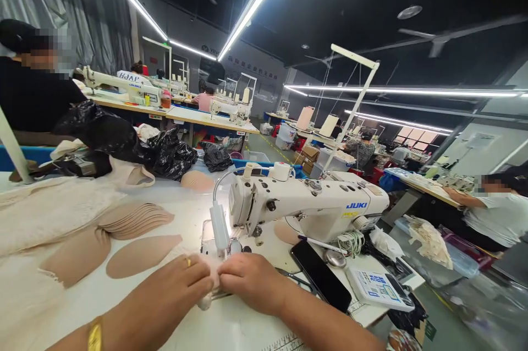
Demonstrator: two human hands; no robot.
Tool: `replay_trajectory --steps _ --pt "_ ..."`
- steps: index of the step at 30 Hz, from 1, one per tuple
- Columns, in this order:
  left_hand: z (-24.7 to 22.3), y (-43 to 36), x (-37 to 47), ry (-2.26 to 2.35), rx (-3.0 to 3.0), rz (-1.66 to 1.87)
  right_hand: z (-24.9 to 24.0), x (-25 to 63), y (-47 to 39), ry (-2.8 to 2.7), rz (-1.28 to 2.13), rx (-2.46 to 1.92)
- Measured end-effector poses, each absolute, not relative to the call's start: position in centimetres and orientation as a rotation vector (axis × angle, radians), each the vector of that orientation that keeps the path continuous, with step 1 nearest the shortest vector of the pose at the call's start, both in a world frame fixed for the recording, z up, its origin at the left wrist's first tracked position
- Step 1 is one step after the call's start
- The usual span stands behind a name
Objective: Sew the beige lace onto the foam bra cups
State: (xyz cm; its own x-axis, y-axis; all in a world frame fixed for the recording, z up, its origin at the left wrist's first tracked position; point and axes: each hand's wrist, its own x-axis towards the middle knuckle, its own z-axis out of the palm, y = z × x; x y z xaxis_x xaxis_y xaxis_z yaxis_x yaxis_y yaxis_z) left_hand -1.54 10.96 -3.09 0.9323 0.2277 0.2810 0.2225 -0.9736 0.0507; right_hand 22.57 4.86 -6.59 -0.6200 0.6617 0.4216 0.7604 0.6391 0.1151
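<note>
A white sewing machine (297, 197) stands on the table, its needle area lit by a small lamp (219, 224). Just in front of the needle, my left hand (187, 279) is closed on a pale piece of fabric (205, 300). My right hand (249, 279) pinches the same fabric from the other side, its fingertips close to the left ones. To the left lie a single beige pad (142, 256) and a fanned stack of beige pads (138, 220). Pale lace fabric (49, 213) spreads over the table's left side.
Right of my hands lie a black phone (322, 274), scissors (299, 279), a pen (325, 245) and a white boxed device (379, 288). Black plastic bags (171, 153) lie beyond the table's left part. Other people sit at sewing tables on both sides.
</note>
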Motion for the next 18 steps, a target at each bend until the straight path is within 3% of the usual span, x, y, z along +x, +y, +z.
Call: replay_trajectory --steps 4,11,18 --pt "-2.7 11.7 0.2 0.479 3.188 0.229 -5.8 23.6 4.1 -2.394 -0.273 -1.093" --pt "-3.2 11.6 -0.4 0.392 3.086 0.532 -4.5 24.0 2.4 -2.362 -0.119 -1.195" --pt "-3.4 11.4 -0.3 0.56 2.962 0.36 -4.7 23.8 2.4 -2.355 -0.041 -1.178"
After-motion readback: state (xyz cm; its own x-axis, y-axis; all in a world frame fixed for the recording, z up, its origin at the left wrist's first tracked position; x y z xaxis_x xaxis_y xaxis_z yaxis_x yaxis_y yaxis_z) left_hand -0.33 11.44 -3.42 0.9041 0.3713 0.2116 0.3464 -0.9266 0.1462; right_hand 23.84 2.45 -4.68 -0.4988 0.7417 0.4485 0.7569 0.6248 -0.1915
